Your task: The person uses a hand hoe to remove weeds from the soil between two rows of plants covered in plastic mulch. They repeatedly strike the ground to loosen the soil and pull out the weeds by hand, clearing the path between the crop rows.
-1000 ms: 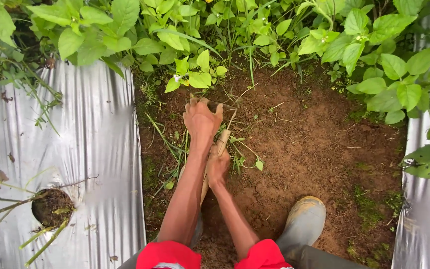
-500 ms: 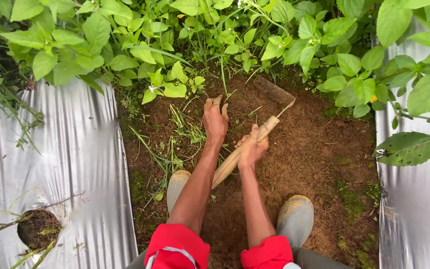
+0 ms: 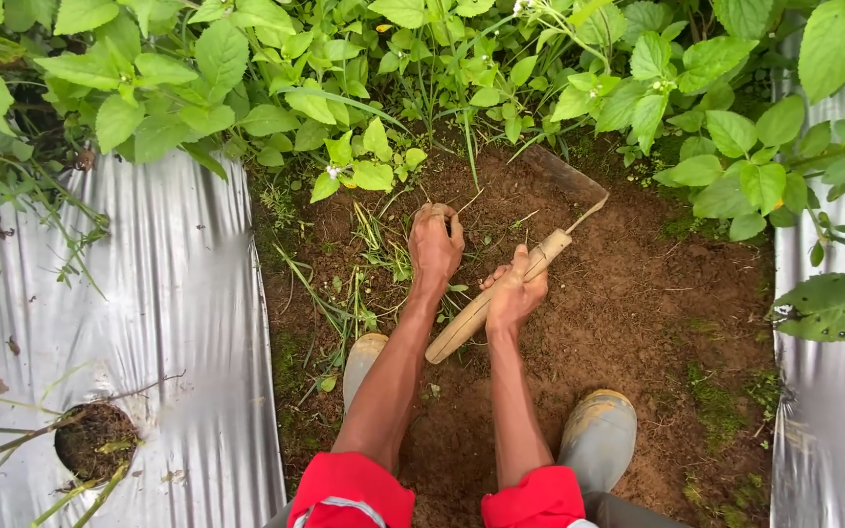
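Observation:
My right hand (image 3: 513,293) grips the wooden handle of a small hand hoe (image 3: 540,264), whose flat metal blade (image 3: 567,176) lies on the bare brown soil (image 3: 628,293) up and to the right. My left hand (image 3: 436,242) is curled into a fist on the soil just left of the hoe, beside thin green weeds (image 3: 369,249); whether it holds weeds I cannot tell. Red sleeves cover both forearms near the bottom edge.
Silver plastic mulch covers the bed on the left (image 3: 168,323), with a planting hole (image 3: 98,442), and on the right (image 3: 833,411). Leafy green plants (image 3: 344,68) crowd the top. Two muddy boots (image 3: 599,435) stand on the soil below my hands.
The hoe swung from under my left hand out to the right, blade now on the soil. My left hand opened flat, then curled into a fist on the ground.

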